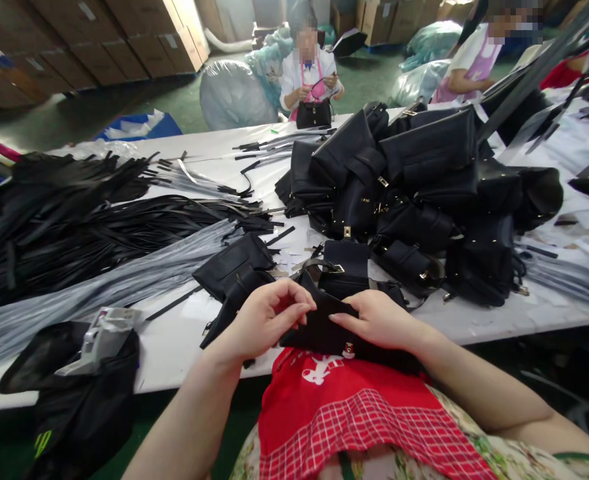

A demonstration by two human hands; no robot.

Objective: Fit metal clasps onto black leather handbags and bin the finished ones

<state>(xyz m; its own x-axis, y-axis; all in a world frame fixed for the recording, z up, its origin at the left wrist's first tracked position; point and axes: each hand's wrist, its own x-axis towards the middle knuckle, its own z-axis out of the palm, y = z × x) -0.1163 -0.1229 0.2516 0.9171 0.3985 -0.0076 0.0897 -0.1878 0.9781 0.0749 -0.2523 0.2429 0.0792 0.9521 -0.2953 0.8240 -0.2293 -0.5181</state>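
Observation:
A black handbag (pixel 319 327) with a small gold-coloured clasp rests tilted against my red apron at the table's near edge. My right hand (pixel 382 320) grips its upper edge, thumb on the near side and the other fingers behind. Just above the bag's left part, my left hand (pixel 274 313) is closed in a pinch, thumb against fingertips; anything between them is too small to make out. Directly behind lies another black bag (pixel 347 257) with its flap raised and a gold-coloured fitting. A further black bag (pixel 237 267) lies beside my left wrist.
A large heap of black handbags (pixel 424 167) fills the table's right middle. Bundles of black straps (pixel 139 233) and plastic-wrapped strips (pixel 124 287) cover the left. A tape dispenser (pixel 99 340) sits on dark fabric. Across the table, a person (pixel 309 73) handles a bag.

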